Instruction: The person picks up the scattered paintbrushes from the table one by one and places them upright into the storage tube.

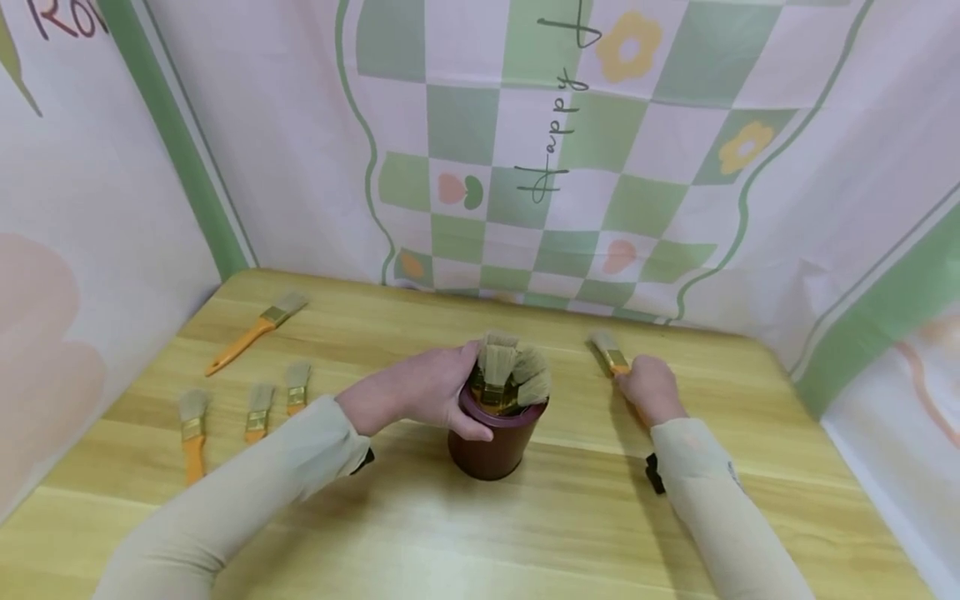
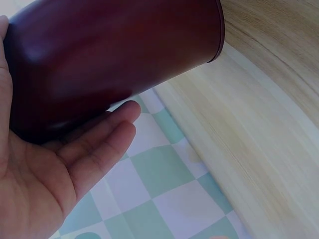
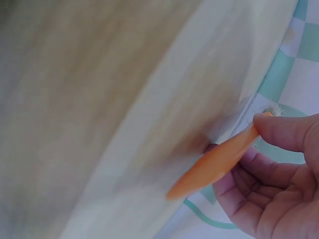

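My left hand (image 1: 438, 387) grips a dark red cup (image 1: 487, 450) at its rim, thumb on the near side and fingers behind. The cup stands upright on the table; several paintbrushes (image 1: 498, 367) lean in it, bristles up. In the left wrist view, the cup's smooth wall (image 2: 114, 55) rests against the palm and fingers. Right of the cup, my right hand (image 1: 652, 390) pinches another paintbrush (image 1: 609, 352) by its orange handle (image 3: 214, 164). Its bristles point away from me, and the right wrist view shows the handle's tapered end sticking out past the fingers.
Several paintbrushes with orange handles lie at the left of the wooden table (image 1: 600, 533): one large brush (image 1: 258, 331) further back, the others, such as this brush (image 1: 192, 433), near my left forearm. A checkered curtain (image 1: 525, 167) hangs along the back edge.
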Tool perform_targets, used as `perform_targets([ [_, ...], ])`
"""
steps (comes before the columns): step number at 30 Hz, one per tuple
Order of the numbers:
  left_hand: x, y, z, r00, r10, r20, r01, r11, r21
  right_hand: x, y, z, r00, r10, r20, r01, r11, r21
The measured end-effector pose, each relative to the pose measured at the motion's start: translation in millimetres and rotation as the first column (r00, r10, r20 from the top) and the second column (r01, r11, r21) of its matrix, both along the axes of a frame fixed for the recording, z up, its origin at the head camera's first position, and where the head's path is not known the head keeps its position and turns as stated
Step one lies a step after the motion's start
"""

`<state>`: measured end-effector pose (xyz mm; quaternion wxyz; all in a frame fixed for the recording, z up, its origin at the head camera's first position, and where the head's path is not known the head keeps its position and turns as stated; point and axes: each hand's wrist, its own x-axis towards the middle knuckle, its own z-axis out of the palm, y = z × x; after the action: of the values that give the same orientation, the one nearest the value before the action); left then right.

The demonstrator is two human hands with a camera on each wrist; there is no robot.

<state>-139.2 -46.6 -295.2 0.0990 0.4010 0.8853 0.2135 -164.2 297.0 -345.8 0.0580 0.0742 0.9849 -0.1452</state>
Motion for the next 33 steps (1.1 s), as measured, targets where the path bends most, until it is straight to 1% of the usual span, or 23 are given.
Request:
perform_targets([
  [4,-0.5,-0.2,0.1,1.000,0.001,0.001,-0.001,1.000,0.007,1.3,0,1.6,1.000,-0.022,-0.014,0.022,0.999,-0.032],
  [10,-3.2,-0.2,3.5,1.000,-0.007,-0.019,0.008,1.000,0.028,-0.6,0,4.2,0.997,-0.006,-0.076,0.004,1.000,-0.028],
  [16,1.3,0.7,1.7,1.000,-0.008,-0.016,0.008,1.000,0.003,6.5,1,-0.5,0.995,-0.002,-0.096,-0.009,0.993,-0.117],
  [21,2.6,1.0,0.7,1.000,-0.003,0.001,0.003,1.000,0.013,8.3,0,1.2,0.996,-0.013,-0.091,-0.003,0.984,-0.176],
  [24,2.5,0.9,0.0,1.000,-0.001,0.001,0.001,1.000,0.016,7.4,-1,8.2,0.992,-0.040,-0.117,0.013,0.975,-0.221],
  [29,2.5,0.4,-1.0,1.000,0.006,0.012,-0.006,1.000,0.011,8.6,-9,26.6,0.982,-0.077,-0.174,0.025,0.958,-0.285],
  [31,2.3,0.5,-1.6,1.000,0.008,0.014,-0.008,1.000,0.010,10.5,-14,34.8,0.978,-0.089,-0.190,0.024,0.947,-0.320],
  [33,1.8,0.7,-1.8,1.000,0.006,0.008,-0.006,1.000,0.012,13.2,-19,43.1,0.973,-0.104,-0.206,0.021,0.929,-0.370],
])
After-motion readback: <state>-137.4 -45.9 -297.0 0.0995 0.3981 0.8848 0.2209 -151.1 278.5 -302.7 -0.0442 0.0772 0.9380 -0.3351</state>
